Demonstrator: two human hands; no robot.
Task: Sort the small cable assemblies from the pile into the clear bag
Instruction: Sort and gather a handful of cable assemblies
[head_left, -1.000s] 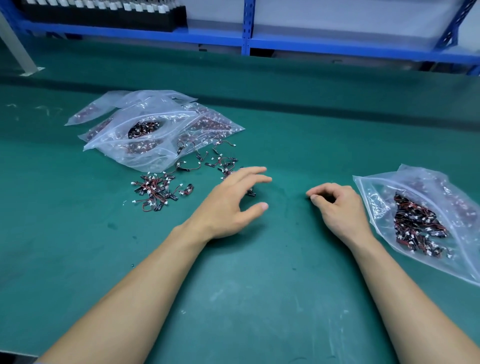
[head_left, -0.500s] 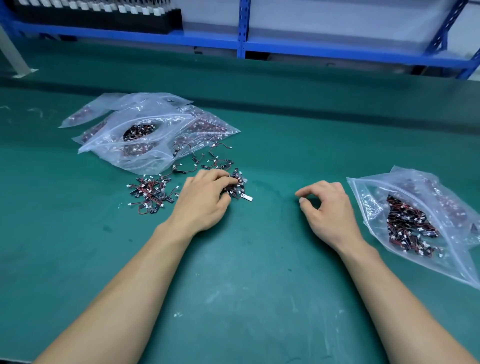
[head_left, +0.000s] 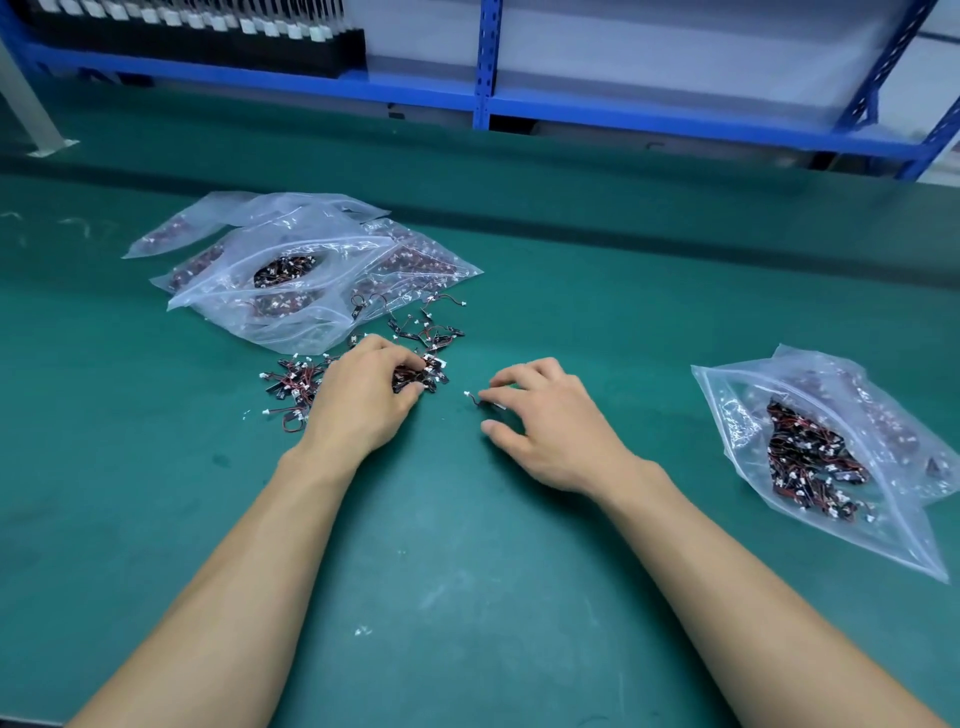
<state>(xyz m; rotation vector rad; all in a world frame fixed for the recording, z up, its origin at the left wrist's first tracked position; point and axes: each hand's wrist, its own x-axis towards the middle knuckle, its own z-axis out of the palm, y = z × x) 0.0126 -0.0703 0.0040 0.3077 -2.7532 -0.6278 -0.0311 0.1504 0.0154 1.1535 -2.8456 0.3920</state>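
Our right hand (head_left: 550, 421) slid left, fingers loosely touching one red-and-black cable assembly (head_left: 474, 399); left hand (head_left: 363, 400) grips a clump of assemblies (head_left: 415, 374); bare green worktop (head_left: 597, 291) separates us from the clear plastic bag (head_left: 737, 395).

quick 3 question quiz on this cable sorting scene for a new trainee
1. Fill in: the lone bag lies on the person's ___ side.
2. True or false: the left hand grips a clump of cables.
3. What do the fingers of the right hand touch? A) a single cable B) the lone bag C) the left hand
Key: 1 right; 2 true; 3 A
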